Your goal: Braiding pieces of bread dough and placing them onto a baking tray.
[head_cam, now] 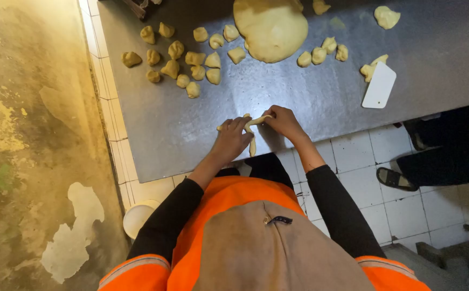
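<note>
Steel covers the worktop (353, 102) under the head camera, its near edge just in front of the person. At that edge lies a thin rope of dough (251, 134), bent so that 1 arm runs sideways between the 2 hands and the other runs toward the body – a hooked shape, long axis partly across and partly down. The left hand (231, 139) is curled over the rope's left end, fingers closed on it; the right hand (282, 122) pinches the right end between fingertips. Both hands touch the dough, so neither is nearer, though the hanging tail sits closer to the left hand. Farther out on the steel, a scatter of small dough pieces (183, 59) lies to the left, a large dough mound (271, 28) sits at the far edge, and a white plastic scraper (379, 86) rests to the right. White floor tiles (401, 210) show beside the worktop, with another person's sandalled foot (395, 179) – well apart from the hands
</note>
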